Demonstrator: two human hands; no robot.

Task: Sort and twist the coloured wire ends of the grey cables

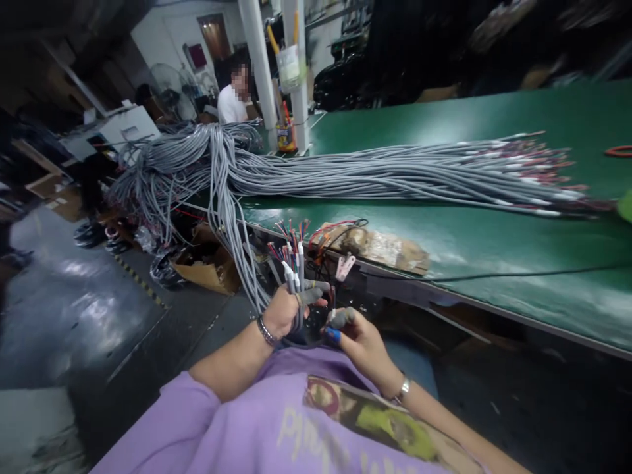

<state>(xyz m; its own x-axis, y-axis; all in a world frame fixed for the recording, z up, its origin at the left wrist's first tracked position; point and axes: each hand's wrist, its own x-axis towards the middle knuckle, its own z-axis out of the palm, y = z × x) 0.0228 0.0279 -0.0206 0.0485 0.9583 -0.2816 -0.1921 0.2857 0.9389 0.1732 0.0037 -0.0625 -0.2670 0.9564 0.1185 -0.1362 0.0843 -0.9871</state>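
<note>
My left hand (291,306) is closed around a bunch of grey cables (296,280). Their stripped ends point up, with white bands and thin coloured wires fanning out. Grey finger covers are on some of its fingers. Close by on the right, my right hand (348,326) pinches the end of a single cable (332,309) with reddish wires; a blue cover is on one finger and grey covers on others. Behind both hands, a long bundle of grey cables (355,172) lies across the green table (498,247), and some strands hang over its near edge.
On the table edge sit a taped wooden block (390,250) and a pink clip (345,267). A black cord (494,274) runs rightward. Pen holders (285,137) stand by a white post (259,66). A person (232,102) sits beyond. A cardboard box (210,266) is below left.
</note>
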